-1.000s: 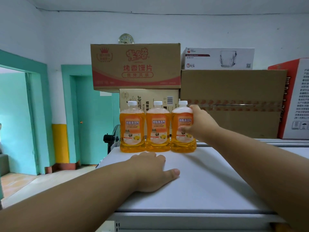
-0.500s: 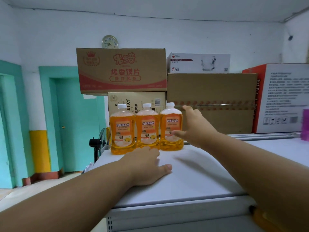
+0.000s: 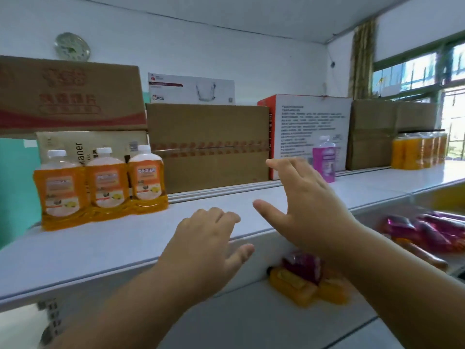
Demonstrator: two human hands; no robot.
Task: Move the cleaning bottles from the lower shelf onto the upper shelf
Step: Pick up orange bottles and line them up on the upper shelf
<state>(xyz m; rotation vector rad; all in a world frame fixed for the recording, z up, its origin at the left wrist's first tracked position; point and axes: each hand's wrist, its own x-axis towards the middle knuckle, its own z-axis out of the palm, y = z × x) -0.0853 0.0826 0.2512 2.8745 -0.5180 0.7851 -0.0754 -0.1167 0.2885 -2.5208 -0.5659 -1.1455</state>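
My right hand (image 3: 309,205) covers part of the orange bottle (image 3: 302,285) lying on the lower shelf (image 3: 264,321), so I can't read it. The pink packets (image 3: 427,230) are all blur. The left box (image 3: 68,96) is cut off by the frame, its print smeared.

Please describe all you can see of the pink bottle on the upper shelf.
The pink bottle is small, of clear plastic as it looks, filled with pink liquid, with a whitish cap and a pale label too blurred to read. It stands upright on the upper shelf, in front of the white printed box. The right hand covers its lower left part in the picture; neither hand holds it.
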